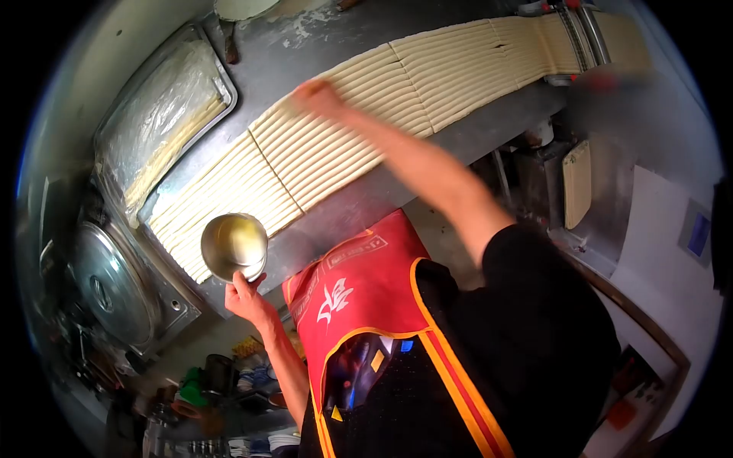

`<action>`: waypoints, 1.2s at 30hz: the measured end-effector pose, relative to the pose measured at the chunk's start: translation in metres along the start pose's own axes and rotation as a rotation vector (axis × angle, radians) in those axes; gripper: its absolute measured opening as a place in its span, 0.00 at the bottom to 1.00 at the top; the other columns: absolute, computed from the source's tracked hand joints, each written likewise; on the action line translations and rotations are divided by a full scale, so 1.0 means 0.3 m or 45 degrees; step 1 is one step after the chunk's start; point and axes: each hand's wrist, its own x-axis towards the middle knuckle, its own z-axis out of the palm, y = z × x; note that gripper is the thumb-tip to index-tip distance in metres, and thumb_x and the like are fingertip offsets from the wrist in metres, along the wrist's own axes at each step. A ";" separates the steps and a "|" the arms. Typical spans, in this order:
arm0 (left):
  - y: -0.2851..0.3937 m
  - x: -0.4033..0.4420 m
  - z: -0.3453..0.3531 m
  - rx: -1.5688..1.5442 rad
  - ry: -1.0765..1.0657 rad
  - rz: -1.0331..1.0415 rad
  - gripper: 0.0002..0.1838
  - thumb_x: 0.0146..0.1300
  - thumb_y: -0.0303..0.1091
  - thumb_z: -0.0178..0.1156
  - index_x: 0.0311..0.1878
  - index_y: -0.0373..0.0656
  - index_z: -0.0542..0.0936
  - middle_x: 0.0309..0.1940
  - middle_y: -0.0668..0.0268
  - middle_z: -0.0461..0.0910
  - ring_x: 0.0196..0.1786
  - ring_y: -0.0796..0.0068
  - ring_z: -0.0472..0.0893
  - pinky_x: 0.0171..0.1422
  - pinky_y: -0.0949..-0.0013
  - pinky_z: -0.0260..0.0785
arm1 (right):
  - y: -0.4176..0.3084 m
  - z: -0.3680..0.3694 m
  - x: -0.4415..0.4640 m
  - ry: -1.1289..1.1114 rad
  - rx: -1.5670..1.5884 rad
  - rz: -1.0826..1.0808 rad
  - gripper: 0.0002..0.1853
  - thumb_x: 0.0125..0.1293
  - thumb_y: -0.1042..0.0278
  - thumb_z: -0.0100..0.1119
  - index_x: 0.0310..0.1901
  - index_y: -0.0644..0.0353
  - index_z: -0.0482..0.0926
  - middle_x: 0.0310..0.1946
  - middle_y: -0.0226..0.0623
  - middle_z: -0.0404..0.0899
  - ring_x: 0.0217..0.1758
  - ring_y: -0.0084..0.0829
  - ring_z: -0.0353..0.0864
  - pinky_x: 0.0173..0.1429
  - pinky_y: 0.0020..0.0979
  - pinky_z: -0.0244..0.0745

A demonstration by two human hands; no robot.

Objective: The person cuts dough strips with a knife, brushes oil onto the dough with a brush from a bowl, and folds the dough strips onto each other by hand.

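My left hand (248, 298) grips the rim of a round metal cup (217, 248), tilted so that its inside shows, with something yellowish in it. The cup is above the near-left end of a long sheet of pale dough cut into strips (347, 137). Farther along, my right hand (317, 99) is over the far edge of the strips. Motion blurs it, but it looks closed; a pale smear lies by its fingers, and what they hold cannot be made out. Crosswise cuts (267, 164) divide the strips into sections.
A metal tray (229, 88) with plastic wrap over pale strips stands at the left. Beside the counter is a large round metal lid (114, 294). A metal roller device (588, 38) spans the dough's far right end. A dark-handled tool (230, 46) lies at the back.
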 end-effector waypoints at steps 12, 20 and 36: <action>-0.020 0.012 -0.040 0.004 -0.006 0.001 0.12 0.70 0.29 0.53 0.37 0.28 0.81 0.31 0.63 0.81 0.30 0.77 0.82 0.30 0.71 0.80 | -0.156 0.148 -0.227 -0.052 -0.485 -0.231 0.05 0.58 0.74 0.52 0.27 0.57 0.77 0.26 0.45 0.79 0.31 0.49 0.81 0.40 0.47 0.78; -0.036 0.023 -0.075 -0.025 -0.016 0.007 0.12 0.70 0.29 0.53 0.37 0.28 0.81 0.30 0.64 0.81 0.29 0.78 0.81 0.30 0.71 0.80 | -0.018 -0.406 -0.114 0.047 0.304 0.438 0.10 0.68 0.63 0.60 0.43 0.58 0.86 0.23 0.24 0.79 0.22 0.17 0.74 0.25 0.24 0.71; -0.018 0.056 -0.132 0.000 -0.171 0.050 0.12 0.69 0.29 0.53 0.37 0.29 0.81 0.31 0.63 0.82 0.29 0.78 0.81 0.31 0.71 0.80 | -0.020 -0.211 -0.275 -0.007 0.210 0.427 0.13 0.69 0.62 0.60 0.47 0.61 0.85 0.30 0.28 0.84 0.29 0.22 0.82 0.34 0.27 0.80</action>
